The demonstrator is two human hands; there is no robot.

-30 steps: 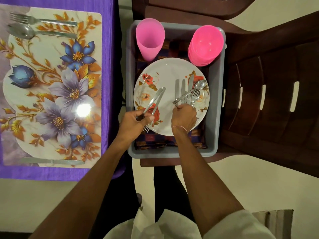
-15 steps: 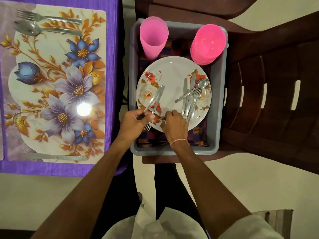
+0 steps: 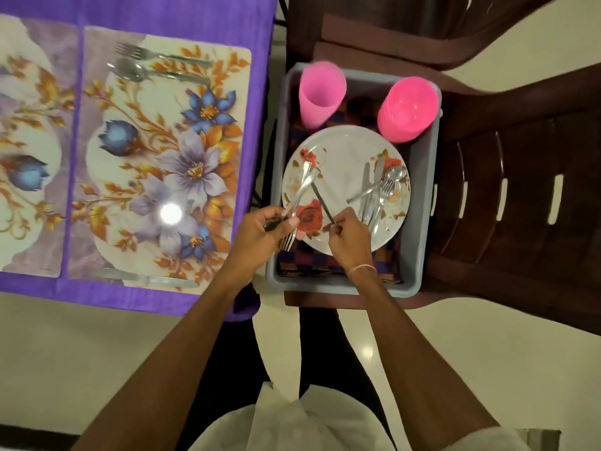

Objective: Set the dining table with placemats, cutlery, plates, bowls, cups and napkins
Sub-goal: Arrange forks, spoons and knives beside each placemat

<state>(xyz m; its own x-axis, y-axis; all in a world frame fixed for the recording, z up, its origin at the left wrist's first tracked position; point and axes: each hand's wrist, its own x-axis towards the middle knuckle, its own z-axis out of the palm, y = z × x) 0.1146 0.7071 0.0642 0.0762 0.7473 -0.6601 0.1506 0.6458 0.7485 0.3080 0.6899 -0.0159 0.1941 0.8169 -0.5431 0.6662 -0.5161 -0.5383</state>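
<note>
Grey tub (image 3: 341,287) | left hand (image 3: 260,232) grips cutlery (image 3: 300,190) | right hand (image 3: 349,236) pinches knife (image 3: 322,200)

head cam, worn by the person | wide-angle, edges bowed | looks almost straight down past the wearer's own arms (image 3: 182,353) | close in: grey tub (image 3: 341,286) on brown chair (image 3: 520,255), centre-right | left: purple-clothed table (image 3: 195,14) edge | bottom: lap, pale floor (image 3: 97,353) | the only view here

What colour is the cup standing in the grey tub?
The cup is plain pink; the head view shows it.
</note>
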